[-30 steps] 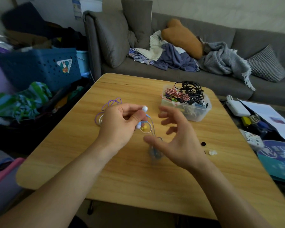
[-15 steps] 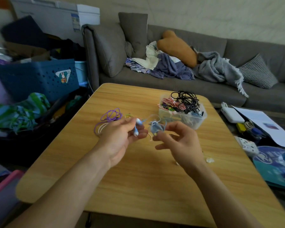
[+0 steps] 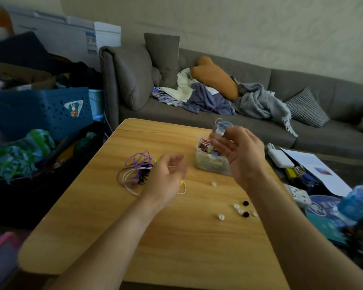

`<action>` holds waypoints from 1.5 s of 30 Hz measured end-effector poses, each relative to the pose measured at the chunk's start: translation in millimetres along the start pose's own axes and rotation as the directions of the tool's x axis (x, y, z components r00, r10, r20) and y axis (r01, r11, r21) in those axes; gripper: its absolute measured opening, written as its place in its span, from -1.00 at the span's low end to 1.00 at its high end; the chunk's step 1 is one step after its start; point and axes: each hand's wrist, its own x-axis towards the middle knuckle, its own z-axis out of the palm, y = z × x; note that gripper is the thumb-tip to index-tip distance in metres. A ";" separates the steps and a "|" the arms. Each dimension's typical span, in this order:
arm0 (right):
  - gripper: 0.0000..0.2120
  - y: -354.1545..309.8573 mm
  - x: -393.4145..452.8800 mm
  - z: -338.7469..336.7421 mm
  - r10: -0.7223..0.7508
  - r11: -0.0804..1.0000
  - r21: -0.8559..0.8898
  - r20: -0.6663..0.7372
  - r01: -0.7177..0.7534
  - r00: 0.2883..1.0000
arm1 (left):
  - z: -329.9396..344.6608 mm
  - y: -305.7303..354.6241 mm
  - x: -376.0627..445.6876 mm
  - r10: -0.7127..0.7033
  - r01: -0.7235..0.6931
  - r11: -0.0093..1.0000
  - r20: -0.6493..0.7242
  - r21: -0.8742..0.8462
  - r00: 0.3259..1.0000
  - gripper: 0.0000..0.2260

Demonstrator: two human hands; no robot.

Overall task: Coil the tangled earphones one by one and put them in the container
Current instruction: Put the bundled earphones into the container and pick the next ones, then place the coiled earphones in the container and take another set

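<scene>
Earphones, light blue, coiled [image 3: 222, 127]: a small blurred bundle, pinched at the fingertips of the right hand [image 3: 238, 152], which is raised above the container [image 3: 211, 164] with palm turned inward and fingers curled about the bundle. Container: clear plastic, set on the far right part of the wooden table [image 3: 176, 237], partly hidden behind the right hand; coiled cables of red-and-white, yellow and dark colours are seen inside it. Earphones, tangled [image 3: 135, 170]: a loose heap of purple, white and black cord lying on the table to the left of the container, with purple loops uppermost and a white loop trailing toward the near side. Left hand [image 3: 166, 176]: held low over the table just beside the tangled heap, fingers loosely curled; a thin pale cord [image 3: 181, 188] is seen at its fingertips and curving below them, but through the blur it cannot be told whether that cord is pinched. Ear tips [image 3: 240, 210]: several small white and dark pieces, scattered on the table near the right forearm, with one further white piece nearer the container. Sofa [image 3: 302, 130]: grey, beyond the table, bearing cushions and crumpled cloths. Crate [image 3: 40, 109]: blue, perforated, standing at the left.
</scene>
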 end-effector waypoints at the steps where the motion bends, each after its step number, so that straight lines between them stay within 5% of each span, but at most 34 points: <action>1: -0.97 -7.1 10.0 2.0 -0.014 1.000 -0.010 0.004 0.014 1.000 | -5.2 -2.6 2.2 0.076 -0.073 0.992 -0.025 0.107 0.997 -0.89; 5: -0.89 -25.0 54.1 9.2 -0.043 0.990 -0.136 -0.031 0.038 0.999 | -23.4 -8.8 7.7 0.328 -0.281 0.857 -0.035 0.432 0.944 -0.89; 8: -0.82 -13.8 83.9 4.2 -0.047 0.875 -0.483 -0.096 -0.005 0.994 | -28.7 -11.7 9.3 0.437 -0.378 0.715 0.047 0.589 0.898 -0.91; 11: -0.60 5.4 99.5 -5.7 -0.044 0.549 -0.834 -0.094 -0.055 0.995 | -31.2 -11.5 10.2 0.472 -0.365 0.577 0.067 0.731 0.879 -0.93; 14: -0.50 15.8 100.0 -12.1 -0.062 0.182 -0.982 0.036 0.047 0.997 | -34.6 -8.4 11.3 0.530 -0.391 0.492 0.089 0.778 0.844 -0.94; 18: -0.73 27.4 104.1 -15.6 -0.008 -0.195 -0.907 0.381 0.372 0.924 | -45.2 -9.1 13.8 0.493 -0.317 0.483 0.046 0.816 0.869 -0.93; 22: -0.79 30.2 97.2 -1.8 0.176 -0.452 -0.717 0.512 0.531 0.841 | -57.6 -8.6 16.0 0.429 -0.209 0.504 -0.033 0.838 0.903 -0.94; 32: -0.59 30.6 82.1 12.8 0.372 -0.394 -0.793 0.325 0.465 0.869 | -72.6 -13.5 19.3 0.281 -0.111 0.468 -0.028 0.877 0.959 -0.81; 37: -0.64 7.1 92.5 24.0 0.291 -0.274 -0.900 0.258 0.339 0.921 | -71.6 -17.4 13.3 0.171 -0.117 0.430 0.046 0.895 0.984 -0.68; 40: -0.67 -0.7 83.4 29.1 0.046 -0.335 -0.881 0.339 0.334 0.940 | -72.1 -18.2 13.1 0.169 -0.113 0.434 0.042 0.894 0.985 -0.70; 42: -0.74 7.6 67.4 38.1 -0.071 -0.338 -0.824 0.504 0.454 0.861 | -72.6 -16.5 14.8 0.174 -0.097 0.454 0.018 0.886 0.985 -0.69; 45: -0.74 39.6 40.7 55.4 0.082 -0.135 -0.775 0.612 0.618 0.786 | -75.4 -14.7 15.3 0.150 -0.052 0.479 -0.023 0.876 0.988 -0.60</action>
